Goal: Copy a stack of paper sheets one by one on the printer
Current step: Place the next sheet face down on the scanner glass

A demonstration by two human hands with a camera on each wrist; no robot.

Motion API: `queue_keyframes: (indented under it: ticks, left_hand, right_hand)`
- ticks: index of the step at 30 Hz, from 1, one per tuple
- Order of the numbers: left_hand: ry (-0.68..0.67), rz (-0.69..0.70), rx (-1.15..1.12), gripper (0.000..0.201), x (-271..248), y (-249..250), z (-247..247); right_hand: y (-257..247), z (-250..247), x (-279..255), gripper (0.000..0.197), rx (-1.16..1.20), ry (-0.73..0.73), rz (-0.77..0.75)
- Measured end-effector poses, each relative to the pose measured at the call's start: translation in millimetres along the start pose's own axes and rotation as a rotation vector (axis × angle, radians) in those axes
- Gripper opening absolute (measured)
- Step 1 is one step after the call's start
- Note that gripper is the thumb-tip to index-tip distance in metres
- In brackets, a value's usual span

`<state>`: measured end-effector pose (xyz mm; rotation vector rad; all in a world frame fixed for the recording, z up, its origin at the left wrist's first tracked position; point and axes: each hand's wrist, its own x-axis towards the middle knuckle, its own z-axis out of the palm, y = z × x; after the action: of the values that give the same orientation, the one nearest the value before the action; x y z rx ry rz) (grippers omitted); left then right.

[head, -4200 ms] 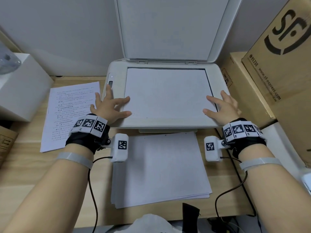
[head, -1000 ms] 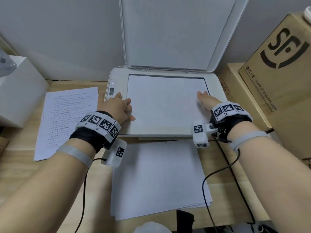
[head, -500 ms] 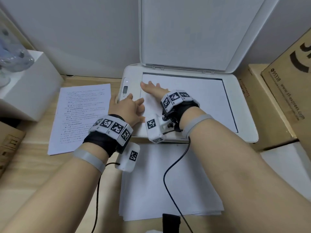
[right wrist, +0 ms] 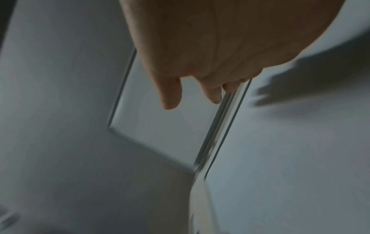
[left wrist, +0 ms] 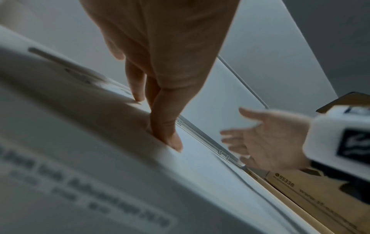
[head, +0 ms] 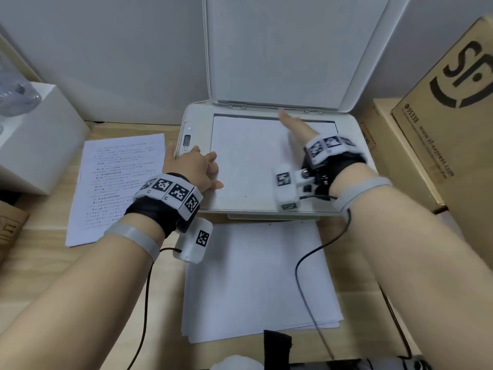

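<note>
The printer (head: 266, 206) stands at the rear middle of the surface (head: 48, 265), its lid (head: 280, 49) raised upright. One sheet (head: 248, 161) lies flat on the scanner bed inside the dark border. The stack (head: 256, 284) rests at the front edge of the surface, just before the printer; a printed page (head: 114, 188) lies toward the left edge.

Left hand (head: 192, 168): fingers straight and lowered, tips pressing the sheet's left margin beside the control strip; it holds nothing. Right hand (head: 296, 126): open, fingers extended toward the hinge line at the rear of the bed, gripping nothing. In the right wrist view the fingertips (right wrist: 170, 101) appear clear of the lid; contact cannot be confirmed owing to blur.

Risks, as judged: if the lid is brought down while the left hand rests on the bed, fingers may be caught. The sheet is thin, smooth and light on a glossy bed; releasing it, or a draught from the closing lid, could skew it off the border and spoil the copy. The trailing wrist cable (head: 306, 263) crosses the stack and could drag the top sheets.

Materials: matt white plastic casing with rounded corners, pale wood-grain surface, corrugated cardboard boxes (head: 440, 129) at the right edge.
</note>
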<state>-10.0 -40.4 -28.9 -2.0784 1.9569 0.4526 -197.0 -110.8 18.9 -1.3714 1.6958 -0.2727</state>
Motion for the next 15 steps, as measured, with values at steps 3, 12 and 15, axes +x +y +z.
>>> queue_keyframes:
  ticks: [3, 12, 15]
  left_hand:
    - [0.015, 0.002, -0.019, 0.051, -2.3, 0.3, 2.4]
    - [0.036, -0.004, -0.087, 0.067, 1.9, -5.6, 7.8]
    - [0.042, 0.016, -0.057, 0.058, 0.2, -3.7, 6.9]
  right_hand:
    - [-29.1, 45.3, -34.0, 0.056, -0.012, -0.284, -0.133]
    - [25.5, 51.3, -26.8, 0.057, 0.179, -0.154, 0.029]
    - [66.1, 7.5, -19.4, 0.056, -0.203, 0.006, 0.020]
